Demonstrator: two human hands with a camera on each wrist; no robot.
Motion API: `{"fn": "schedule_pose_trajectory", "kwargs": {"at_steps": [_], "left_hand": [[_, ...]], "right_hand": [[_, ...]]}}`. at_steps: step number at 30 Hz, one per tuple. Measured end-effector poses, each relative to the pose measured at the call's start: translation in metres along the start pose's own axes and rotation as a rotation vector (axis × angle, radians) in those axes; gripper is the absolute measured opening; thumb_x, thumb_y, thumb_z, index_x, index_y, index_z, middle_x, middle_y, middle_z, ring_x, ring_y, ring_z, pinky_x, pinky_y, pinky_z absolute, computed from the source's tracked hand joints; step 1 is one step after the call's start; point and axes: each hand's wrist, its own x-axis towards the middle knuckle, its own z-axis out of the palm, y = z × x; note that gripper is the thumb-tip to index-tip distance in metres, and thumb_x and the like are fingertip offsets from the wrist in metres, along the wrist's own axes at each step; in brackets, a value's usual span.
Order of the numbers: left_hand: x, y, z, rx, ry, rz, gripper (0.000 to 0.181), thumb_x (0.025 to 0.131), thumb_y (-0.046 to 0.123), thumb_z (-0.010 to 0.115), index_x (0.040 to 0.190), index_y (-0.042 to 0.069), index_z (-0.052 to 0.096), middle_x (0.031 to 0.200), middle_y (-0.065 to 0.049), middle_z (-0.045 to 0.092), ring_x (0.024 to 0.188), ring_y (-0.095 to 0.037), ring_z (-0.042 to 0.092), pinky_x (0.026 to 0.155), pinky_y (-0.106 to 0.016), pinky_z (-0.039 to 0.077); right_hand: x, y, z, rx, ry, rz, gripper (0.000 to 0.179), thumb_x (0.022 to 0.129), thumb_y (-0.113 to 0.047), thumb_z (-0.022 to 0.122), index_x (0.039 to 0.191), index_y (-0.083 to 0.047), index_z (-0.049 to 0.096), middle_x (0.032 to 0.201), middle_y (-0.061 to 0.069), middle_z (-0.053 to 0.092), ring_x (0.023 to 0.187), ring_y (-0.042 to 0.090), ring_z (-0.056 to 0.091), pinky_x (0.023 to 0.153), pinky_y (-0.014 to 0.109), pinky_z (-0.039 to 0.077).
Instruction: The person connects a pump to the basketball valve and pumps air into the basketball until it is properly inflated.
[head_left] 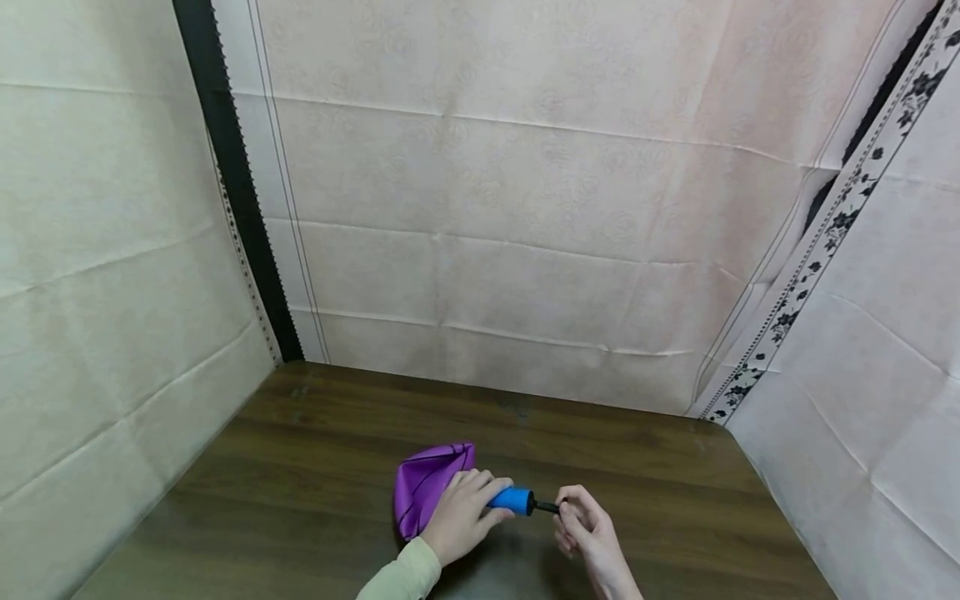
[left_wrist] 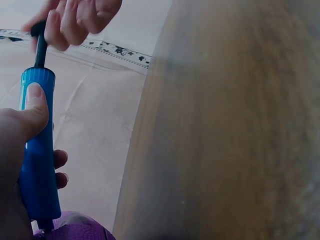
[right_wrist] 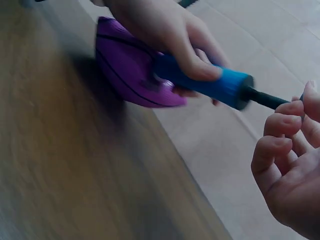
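Note:
A blue hand pump (left_wrist: pixel 39 165) with a black plunger rod is gripped round its barrel by my left hand (head_left: pixel 468 510), the thumb lying along it in the left wrist view. My right hand (head_left: pixel 588 533) pinches the black handle (left_wrist: pixel 38 28) at the end of the rod, which is partly drawn out. At the pump's other end sits a purple ball (right_wrist: pixel 131 65) with black lines, creased and only partly inflated. In the head view, my left hand covers the place where the ball and pump meet; a short dark nozzle shows there in the left wrist view.
Beneath the hands is a brown wood-grain table (head_left: pixel 300 467). Pale cloth (head_left: pixel 487 208) hangs behind it and at both sides, with a black strip (head_left: pixel 236 167) at the left corner and a flowered border (head_left: pixel 810 275) at the right.

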Motion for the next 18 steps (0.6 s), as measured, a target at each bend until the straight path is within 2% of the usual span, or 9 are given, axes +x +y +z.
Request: {"fn": "schedule_pose_trajectory", "kwargs": {"at_steps": [5,10,15,18], "left_hand": [[-0.001,0.0,0.002,0.002,0.032,0.04,0.033,0.09,0.042,0.062,0.117,0.024,0.063,0.095,0.01,0.061,0.086,-0.007,0.052,0.087,-0.033,0.042],[-0.002,-0.001,0.007,-0.004,0.065,0.077,0.034,0.091,0.047,0.058,0.116,0.026,0.063,0.094,0.012,0.06,0.086,-0.006,0.051,0.088,-0.032,0.042],[0.001,0.0,0.01,-0.042,0.06,0.086,0.035,0.092,0.049,0.054,0.117,0.027,0.063,0.095,0.013,0.061,0.087,-0.005,0.052,0.09,-0.031,0.042],[0.001,0.001,0.009,-0.068,0.039,0.059,0.035,0.092,0.049,0.055,0.118,0.028,0.063,0.096,0.013,0.062,0.089,-0.005,0.053,0.091,-0.033,0.043]], "right_hand": [[0.003,0.006,0.007,-0.047,0.001,0.111,0.013,0.103,-0.012,0.042,0.105,-0.02,0.052,0.07,-0.006,0.046,0.055,0.017,0.029,0.049,0.036,0.02],[0.0,0.002,0.002,-0.159,0.033,0.184,0.007,0.102,-0.016,0.047,0.105,-0.017,0.052,0.07,-0.006,0.052,0.056,0.007,0.04,0.049,0.034,0.025],[-0.003,-0.006,-0.001,-0.251,0.118,0.23,0.012,0.101,-0.022,0.051,0.105,-0.011,0.054,0.07,-0.005,0.056,0.055,0.005,0.046,0.048,0.029,0.032],[-0.004,-0.01,-0.001,-0.256,0.151,0.204,0.015,0.102,-0.024,0.047,0.103,-0.012,0.056,0.069,-0.004,0.057,0.056,0.005,0.047,0.047,0.031,0.033]]}}
